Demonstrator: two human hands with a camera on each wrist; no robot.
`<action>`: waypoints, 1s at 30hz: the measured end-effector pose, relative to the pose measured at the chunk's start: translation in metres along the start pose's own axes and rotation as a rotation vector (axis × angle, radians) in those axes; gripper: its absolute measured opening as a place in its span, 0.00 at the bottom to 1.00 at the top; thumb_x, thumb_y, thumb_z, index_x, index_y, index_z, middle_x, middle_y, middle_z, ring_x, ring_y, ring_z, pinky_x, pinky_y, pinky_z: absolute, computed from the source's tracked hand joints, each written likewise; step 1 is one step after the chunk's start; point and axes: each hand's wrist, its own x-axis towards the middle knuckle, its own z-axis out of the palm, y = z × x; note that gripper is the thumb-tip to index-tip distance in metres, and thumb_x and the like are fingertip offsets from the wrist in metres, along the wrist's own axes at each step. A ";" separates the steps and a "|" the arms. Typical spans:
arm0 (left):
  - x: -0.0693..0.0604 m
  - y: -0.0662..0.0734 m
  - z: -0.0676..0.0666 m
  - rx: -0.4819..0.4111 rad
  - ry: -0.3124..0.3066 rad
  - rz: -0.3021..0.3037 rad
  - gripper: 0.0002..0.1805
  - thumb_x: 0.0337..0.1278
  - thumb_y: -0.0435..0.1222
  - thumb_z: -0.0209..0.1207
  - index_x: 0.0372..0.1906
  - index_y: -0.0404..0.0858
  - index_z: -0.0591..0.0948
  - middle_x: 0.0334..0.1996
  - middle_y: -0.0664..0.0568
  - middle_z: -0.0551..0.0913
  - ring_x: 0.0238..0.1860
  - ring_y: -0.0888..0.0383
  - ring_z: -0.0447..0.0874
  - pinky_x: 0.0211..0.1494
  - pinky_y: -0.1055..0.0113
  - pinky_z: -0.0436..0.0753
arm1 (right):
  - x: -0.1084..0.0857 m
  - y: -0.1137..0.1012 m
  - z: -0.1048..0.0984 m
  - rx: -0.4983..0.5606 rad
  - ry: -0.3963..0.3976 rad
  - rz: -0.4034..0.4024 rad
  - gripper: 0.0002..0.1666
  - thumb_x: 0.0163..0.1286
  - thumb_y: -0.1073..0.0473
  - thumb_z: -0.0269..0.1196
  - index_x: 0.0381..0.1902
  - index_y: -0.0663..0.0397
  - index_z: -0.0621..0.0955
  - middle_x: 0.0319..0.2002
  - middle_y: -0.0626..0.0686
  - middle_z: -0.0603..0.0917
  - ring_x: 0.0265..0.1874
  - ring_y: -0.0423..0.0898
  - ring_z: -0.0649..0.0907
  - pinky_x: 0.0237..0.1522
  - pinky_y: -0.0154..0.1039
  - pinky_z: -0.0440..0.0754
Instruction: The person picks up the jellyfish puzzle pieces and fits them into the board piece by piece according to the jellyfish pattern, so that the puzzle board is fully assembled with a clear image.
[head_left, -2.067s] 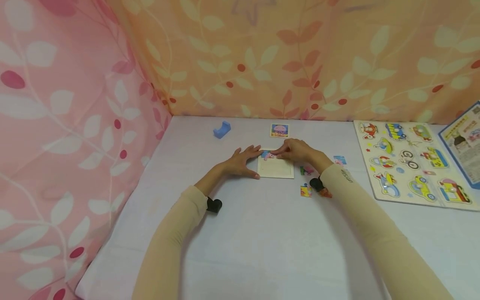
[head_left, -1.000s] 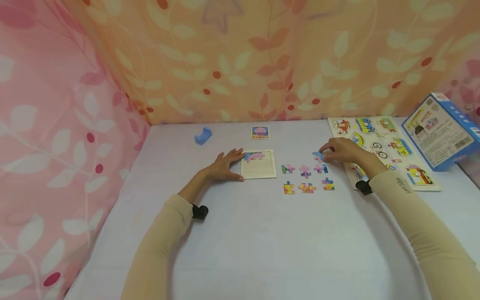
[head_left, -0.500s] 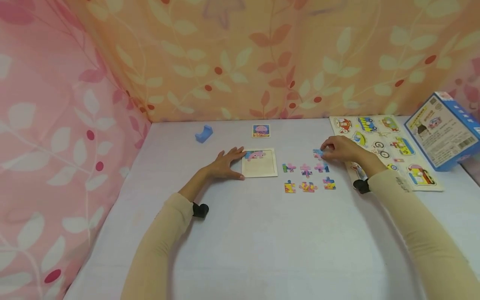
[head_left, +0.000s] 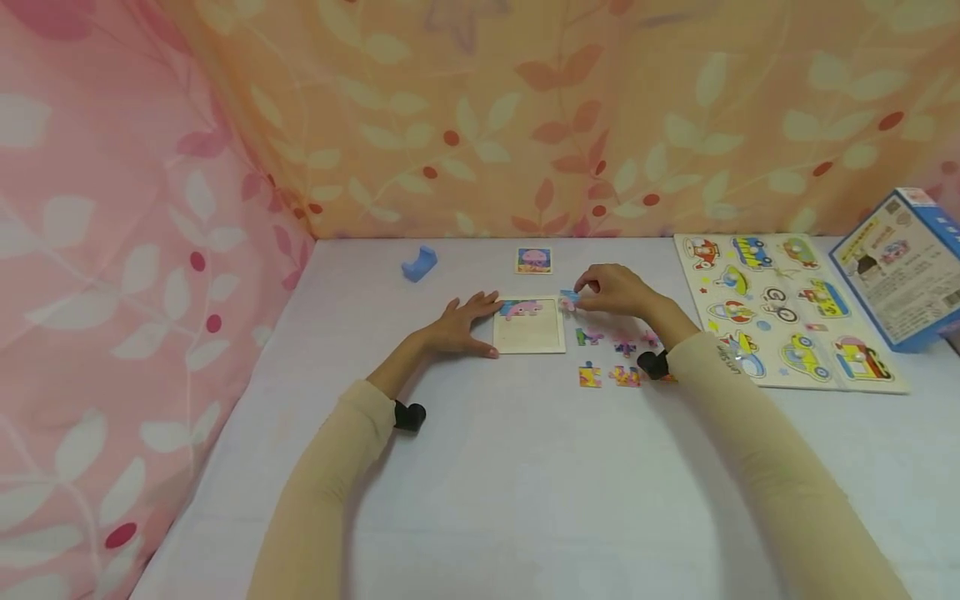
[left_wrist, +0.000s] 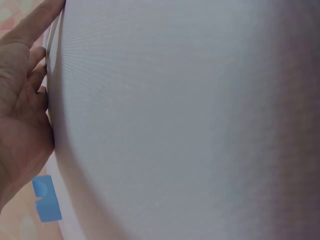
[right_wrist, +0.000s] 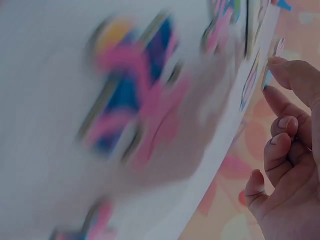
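The left hand (head_left: 459, 327) rests with spread, fairly straight fingers at the left edge of a white square frame (head_left: 528, 348). Inside the frame's top left lie joined blue and pink puzzle pieces (head_left: 521, 309). Just right of the frame, the right hand (head_left: 618, 292) pinches a blue and pink puzzle piece (head_left: 568, 300) between thumb and index finger; the right wrist view shows this piece (right_wrist: 269, 75) held clear of the table. Below that hand lie several loose pieces, among them a yellow one (head_left: 589, 377) and an orange one (head_left: 626, 377); the right forearm partly hides others.
A small jellyfish picture card (head_left: 533, 261) lies behind the frame, with a blue plastic holder (head_left: 419, 264) to its left. On the right are a board with vehicle pictures (head_left: 787, 333) and a blue and white box (head_left: 900, 267). A patterned curtain (head_left: 480, 125) stands behind the table.
The right hand has moved left from beside the vehicle board to the frame's right side, carrying the blue and pink piece it took from the upper row. The left hand stays at the frame.
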 end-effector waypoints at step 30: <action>0.002 -0.002 0.000 -0.022 0.001 -0.013 0.51 0.42 0.54 0.66 0.72 0.51 0.52 0.74 0.59 0.41 0.74 0.57 0.31 0.72 0.49 0.29 | 0.023 -0.026 0.027 0.023 -0.089 0.051 0.24 0.54 0.49 0.69 0.48 0.50 0.82 0.22 0.51 0.67 0.24 0.46 0.65 0.28 0.36 0.58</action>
